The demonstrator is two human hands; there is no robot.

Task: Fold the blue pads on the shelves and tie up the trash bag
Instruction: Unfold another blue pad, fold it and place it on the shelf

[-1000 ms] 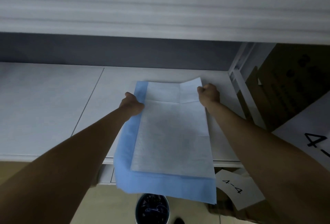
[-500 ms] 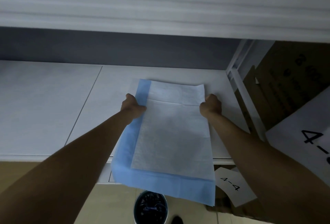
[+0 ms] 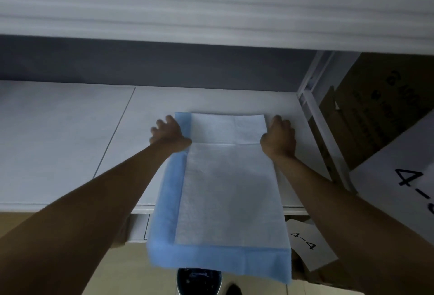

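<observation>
Both hands press the blue pad (image 3: 218, 191) on the shelf (image 3: 61, 139): left hand (image 3: 170, 136) with fingers spread, right hand (image 3: 278, 138) with fingers loosely curled at its edge.

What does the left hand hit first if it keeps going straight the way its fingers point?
The left hand points away along the shelf. That stretch looks bare, so first contact is probably the dark back wall. Depth is hard to judge.

Dim, bluish light, brightest on the overhead slats (image 3: 211, 1); forearms in shadow, soft blur, wide-angle bowing at edges.
</observation>
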